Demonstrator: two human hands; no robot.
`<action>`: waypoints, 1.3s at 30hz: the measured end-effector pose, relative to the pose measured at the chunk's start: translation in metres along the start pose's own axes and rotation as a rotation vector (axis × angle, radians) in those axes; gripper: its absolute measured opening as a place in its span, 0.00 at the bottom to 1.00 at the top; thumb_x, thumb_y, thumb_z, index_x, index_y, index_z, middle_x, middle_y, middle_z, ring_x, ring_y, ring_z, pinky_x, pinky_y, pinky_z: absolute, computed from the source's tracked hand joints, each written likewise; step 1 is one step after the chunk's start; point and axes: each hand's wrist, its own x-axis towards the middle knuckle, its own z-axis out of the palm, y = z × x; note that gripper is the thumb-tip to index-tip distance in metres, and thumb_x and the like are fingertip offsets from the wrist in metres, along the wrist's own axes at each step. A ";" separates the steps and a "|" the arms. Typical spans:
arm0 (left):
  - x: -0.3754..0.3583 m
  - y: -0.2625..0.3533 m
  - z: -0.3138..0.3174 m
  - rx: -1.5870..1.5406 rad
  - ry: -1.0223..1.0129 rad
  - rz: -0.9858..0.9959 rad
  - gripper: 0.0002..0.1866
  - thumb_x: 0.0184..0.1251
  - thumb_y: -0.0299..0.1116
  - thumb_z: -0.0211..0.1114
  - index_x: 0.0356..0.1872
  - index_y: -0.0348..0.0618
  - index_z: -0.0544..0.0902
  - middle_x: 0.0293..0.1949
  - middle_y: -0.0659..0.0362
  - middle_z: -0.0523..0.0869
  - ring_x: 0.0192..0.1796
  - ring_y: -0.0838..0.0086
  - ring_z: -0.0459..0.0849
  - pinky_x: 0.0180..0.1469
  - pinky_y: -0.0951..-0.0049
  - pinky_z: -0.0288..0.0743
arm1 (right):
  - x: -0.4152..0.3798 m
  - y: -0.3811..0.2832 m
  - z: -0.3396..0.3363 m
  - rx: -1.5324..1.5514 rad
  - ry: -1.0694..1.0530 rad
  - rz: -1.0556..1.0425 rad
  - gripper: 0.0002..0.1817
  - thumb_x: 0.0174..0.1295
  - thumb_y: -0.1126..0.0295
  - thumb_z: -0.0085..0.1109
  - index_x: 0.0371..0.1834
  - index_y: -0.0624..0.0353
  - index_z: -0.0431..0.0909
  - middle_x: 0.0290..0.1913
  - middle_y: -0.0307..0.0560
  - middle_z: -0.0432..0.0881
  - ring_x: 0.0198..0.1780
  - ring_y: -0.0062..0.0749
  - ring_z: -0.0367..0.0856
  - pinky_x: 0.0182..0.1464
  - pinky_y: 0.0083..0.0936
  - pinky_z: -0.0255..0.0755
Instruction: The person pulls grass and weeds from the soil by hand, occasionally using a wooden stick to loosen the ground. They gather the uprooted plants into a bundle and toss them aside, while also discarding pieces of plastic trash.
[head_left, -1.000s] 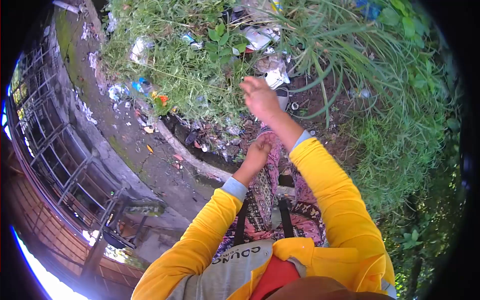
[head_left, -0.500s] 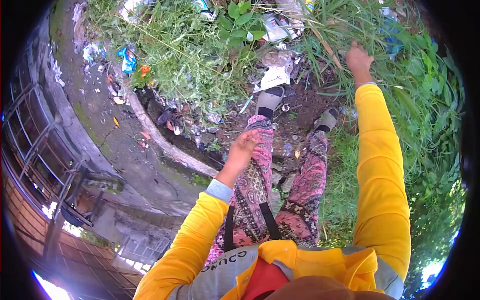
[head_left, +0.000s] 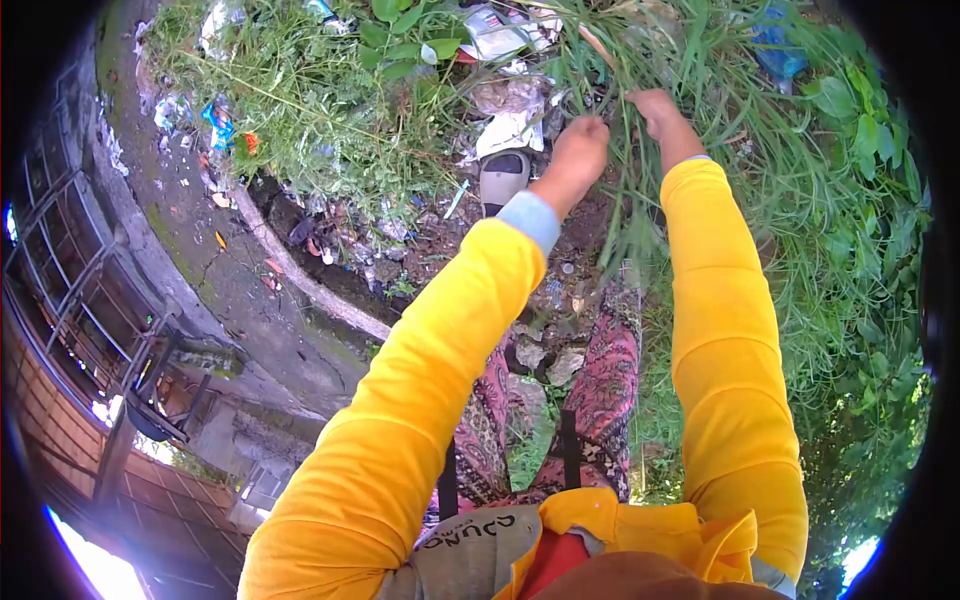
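Note:
Side by side over the long grass, both my hands reach out in front of me. My left hand is a closed fist at the left edge of the blades; what its fingers hold, if anything, is hidden. My right hand is closed around long grass blades, its fingertips partly covered by them. A loose bunch of blades hangs between my forearms, blurred. Just left of my left fist, white crumpled litter lies at the toe of my grey shoe.
Feathery weeds with scattered litter spread to the left. A concrete edge curves beside a debris-filled gutter. A blue plastic bag lies in the grass at upper right. Broken stones lie between my legs. Metal railings stand far left.
My left hand has moved up and right from above my leg to the grass, and its fingers have closed. My right hand has shifted left, drawing grass blades towards the middle.

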 end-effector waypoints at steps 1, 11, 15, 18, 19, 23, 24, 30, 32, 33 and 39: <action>0.023 -0.008 0.016 0.107 0.090 0.073 0.19 0.62 0.37 0.49 0.45 0.30 0.72 0.42 0.46 0.78 0.45 0.60 0.77 0.49 0.68 0.67 | -0.001 -0.001 0.007 0.120 -0.021 0.050 0.21 0.55 0.62 0.55 0.49 0.64 0.70 0.44 0.55 0.74 0.46 0.46 0.71 0.42 0.47 0.66; 0.120 -0.012 0.054 0.002 -0.107 -0.201 0.23 0.66 0.48 0.42 0.42 0.35 0.73 0.36 0.52 0.79 0.32 0.62 0.76 0.36 0.60 0.71 | -0.014 0.012 0.006 0.480 -0.216 -0.002 0.10 0.62 0.64 0.44 0.28 0.55 0.72 0.18 0.40 0.71 0.19 0.26 0.69 0.22 0.24 0.65; 0.154 -0.008 0.074 -0.132 -0.167 -0.315 0.19 0.66 0.45 0.43 0.41 0.38 0.73 0.36 0.53 0.80 0.33 0.63 0.77 0.37 0.60 0.71 | -0.026 0.010 0.005 0.536 -0.154 -0.087 0.13 0.62 0.66 0.41 0.44 0.62 0.69 0.29 0.46 0.75 0.22 0.27 0.69 0.20 0.28 0.62; 0.226 -0.057 0.082 0.202 -0.243 -0.059 0.16 0.62 0.36 0.44 0.39 0.35 0.74 0.36 0.50 0.81 0.33 0.61 0.79 0.39 0.59 0.71 | -0.014 0.015 0.021 0.749 0.026 -0.132 0.15 0.62 0.64 0.39 0.36 0.63 0.73 0.29 0.45 0.76 0.26 0.29 0.71 0.28 0.28 0.64; 0.191 -0.028 0.078 0.474 -0.220 0.028 0.15 0.61 0.34 0.43 0.38 0.34 0.75 0.36 0.49 0.81 0.33 0.60 0.79 0.39 0.59 0.71 | -0.025 0.015 0.014 0.666 0.006 -0.069 0.17 0.61 0.65 0.39 0.41 0.69 0.72 0.35 0.47 0.76 0.30 0.30 0.71 0.31 0.28 0.65; 0.172 -0.022 0.082 0.557 -0.212 0.146 0.14 0.55 0.28 0.43 0.30 0.30 0.77 0.34 0.45 0.81 0.33 0.58 0.80 0.39 0.60 0.71 | -0.021 0.032 0.019 0.693 0.003 -0.183 0.17 0.60 0.65 0.39 0.41 0.68 0.72 0.31 0.45 0.76 0.26 0.27 0.70 0.27 0.27 0.62; 0.187 -0.036 0.076 0.515 -0.236 0.207 0.14 0.55 0.28 0.44 0.30 0.31 0.78 0.34 0.45 0.81 0.33 0.58 0.80 0.38 0.61 0.71 | 0.003 0.042 0.030 0.586 0.051 -0.243 0.17 0.60 0.65 0.39 0.41 0.68 0.72 0.30 0.45 0.75 0.25 0.26 0.69 0.25 0.26 0.61; 0.170 -0.033 0.058 0.374 -0.364 0.623 0.11 0.53 0.27 0.51 0.32 0.33 0.79 0.30 0.45 0.81 0.32 0.57 0.81 0.35 0.62 0.74 | -0.005 0.030 0.034 0.565 0.117 -0.246 0.15 0.59 0.67 0.40 0.40 0.65 0.73 0.25 0.44 0.75 0.15 0.24 0.65 0.14 0.24 0.53; 0.163 -0.031 0.069 0.049 -0.270 0.195 0.10 0.53 0.26 0.50 0.31 0.33 0.79 0.28 0.45 0.80 0.30 0.57 0.80 0.33 0.60 0.74 | -0.010 0.036 0.040 0.573 0.085 -0.248 0.14 0.59 0.67 0.40 0.39 0.63 0.73 0.24 0.44 0.75 0.14 0.24 0.65 0.13 0.23 0.52; 0.160 -0.029 0.075 -0.180 -0.204 -0.134 0.10 0.53 0.26 0.50 0.29 0.33 0.78 0.26 0.45 0.80 0.29 0.56 0.80 0.33 0.60 0.74 | -0.014 0.037 0.040 0.632 0.053 -0.238 0.14 0.59 0.67 0.40 0.39 0.62 0.74 0.24 0.43 0.75 0.15 0.23 0.65 0.14 0.23 0.52; 0.181 -0.040 0.068 -0.128 -0.327 -0.085 0.10 0.55 0.27 0.48 0.29 0.31 0.76 0.27 0.45 0.79 0.26 0.56 0.78 0.28 0.56 0.72 | -0.041 0.020 0.036 0.750 -0.013 -0.211 0.14 0.60 0.64 0.41 0.40 0.58 0.74 0.24 0.38 0.75 0.16 0.20 0.65 0.15 0.20 0.53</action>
